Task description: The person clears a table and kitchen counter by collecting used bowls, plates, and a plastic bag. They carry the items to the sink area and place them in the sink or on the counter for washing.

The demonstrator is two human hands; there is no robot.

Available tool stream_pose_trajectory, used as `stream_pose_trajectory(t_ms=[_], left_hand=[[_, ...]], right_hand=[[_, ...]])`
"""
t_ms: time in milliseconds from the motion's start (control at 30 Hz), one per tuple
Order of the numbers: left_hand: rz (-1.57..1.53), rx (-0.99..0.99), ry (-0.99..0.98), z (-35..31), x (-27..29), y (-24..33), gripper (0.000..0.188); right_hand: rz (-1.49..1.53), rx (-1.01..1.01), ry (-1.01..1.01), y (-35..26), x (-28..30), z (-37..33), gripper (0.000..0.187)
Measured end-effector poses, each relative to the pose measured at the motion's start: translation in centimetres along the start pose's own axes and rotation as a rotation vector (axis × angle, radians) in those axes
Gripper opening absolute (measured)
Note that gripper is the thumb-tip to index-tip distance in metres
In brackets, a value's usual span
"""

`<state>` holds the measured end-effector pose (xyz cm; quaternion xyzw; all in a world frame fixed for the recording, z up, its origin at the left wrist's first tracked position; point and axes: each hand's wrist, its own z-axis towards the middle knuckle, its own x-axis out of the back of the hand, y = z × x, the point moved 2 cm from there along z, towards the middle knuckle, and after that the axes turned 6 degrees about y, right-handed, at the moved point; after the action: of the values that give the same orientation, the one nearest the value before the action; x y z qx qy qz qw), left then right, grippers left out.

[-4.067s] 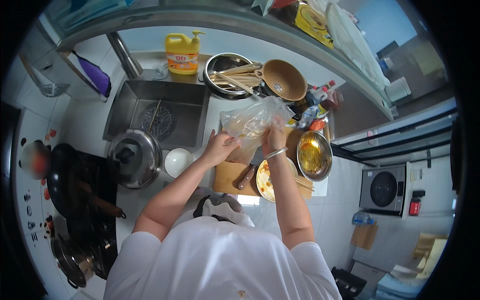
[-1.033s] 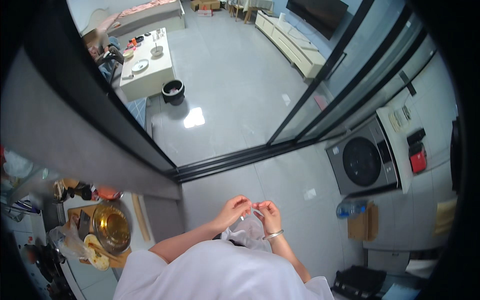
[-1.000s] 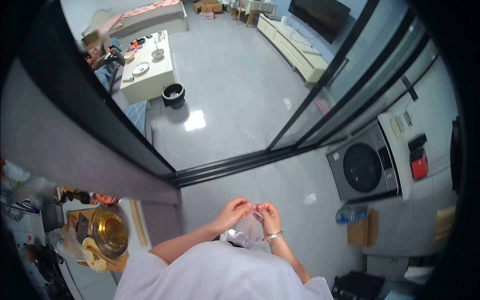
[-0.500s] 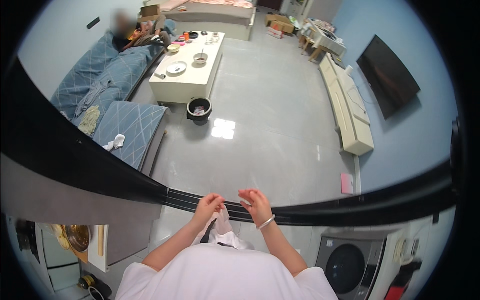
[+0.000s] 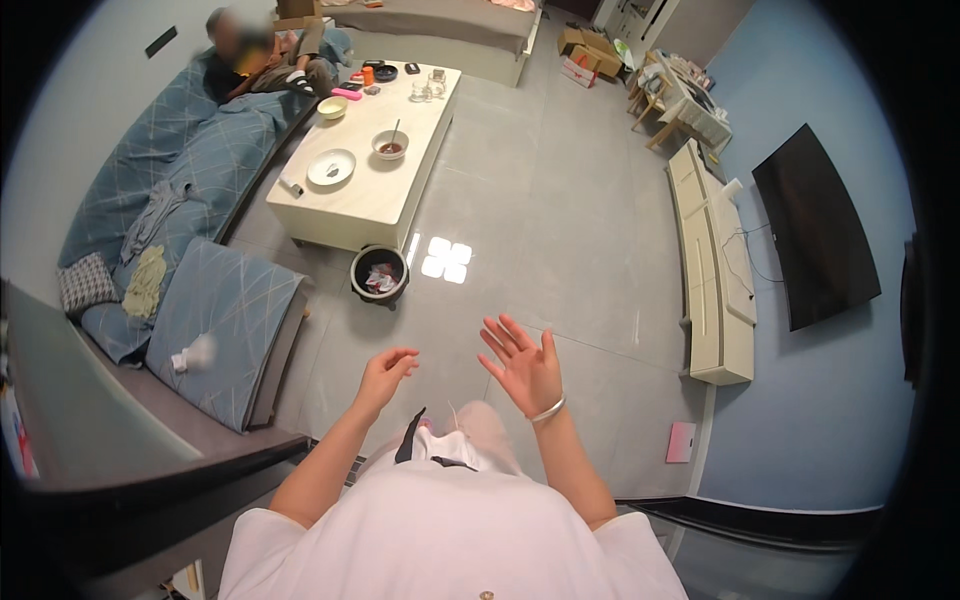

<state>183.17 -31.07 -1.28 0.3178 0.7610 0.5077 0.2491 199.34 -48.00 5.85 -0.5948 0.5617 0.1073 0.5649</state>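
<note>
Both my hands are raised in front of my body above the grey tiled floor, holding nothing. My left hand has its fingers loosely bent and somewhat apart. My right hand is spread, its palm showing, with a silver bangle at the wrist. Ahead and to the left stands a black trash bin with crumpled wrappers inside. Beyond it is a pale coffee table, which carries a white plate, a bowl with a utensil in it and a yellowish bowl.
A blue sofa runs along the left wall, with a person seated at its far end. White crumpled cloth lies on the nearer sofa section. At right are a low cream cabinet and a wall-mounted television. Cardboard boxes stand far back.
I have moved forward through the dark-framed doorway, so the bin, sofa and table appear nearer. My hands have risen and drawn apart, and the right one has spread its fingers.
</note>
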Motion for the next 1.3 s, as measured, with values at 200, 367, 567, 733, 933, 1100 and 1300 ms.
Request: stream_pose_trajectory(t_ms=[200, 367, 567, 733, 933, 1100, 1300], left_hand=[[0.061, -0.001, -0.060, 18.9, -5.3, 3.7, 0.027], [0.017, 0.187, 0.081, 33.3, -6.2, 5.1, 0.031], [-0.078, 0.289, 0.197, 51.0, -2.2, 5.6, 0.032], [-0.185, 0.456, 0.380, 66.7, 3.5, 3.2, 0.037], [-0.399, 0.605, 0.586, 84.1, 8.2, -4.3, 0.069], [-0.633, 0.618, 0.629, 92.2, 9.8, -6.0, 0.066], [-0.905, 0.596, 0.641, 95.6, 11.8, -8.4, 0.064]], right_hand=[[-0.061, -0.071, 0.013, -9.1, 3.9, 18.2, 0.061], [-0.402, -0.194, 0.158, -16.1, 5.5, 33.2, 0.048], [-0.749, -0.340, 0.178, -20.8, 4.6, 53.5, 0.030], [-1.022, -0.450, 0.159, -20.1, 5.4, 71.1, 0.025], [-1.274, -0.498, 0.062, -15.0, 10.8, 91.9, 0.026], [-1.290, -0.405, 0.001, -8.0, 11.8, 105.7, 0.038], [-1.365, -0.538, -0.035, -1.0, 11.3, 116.4, 0.056]])
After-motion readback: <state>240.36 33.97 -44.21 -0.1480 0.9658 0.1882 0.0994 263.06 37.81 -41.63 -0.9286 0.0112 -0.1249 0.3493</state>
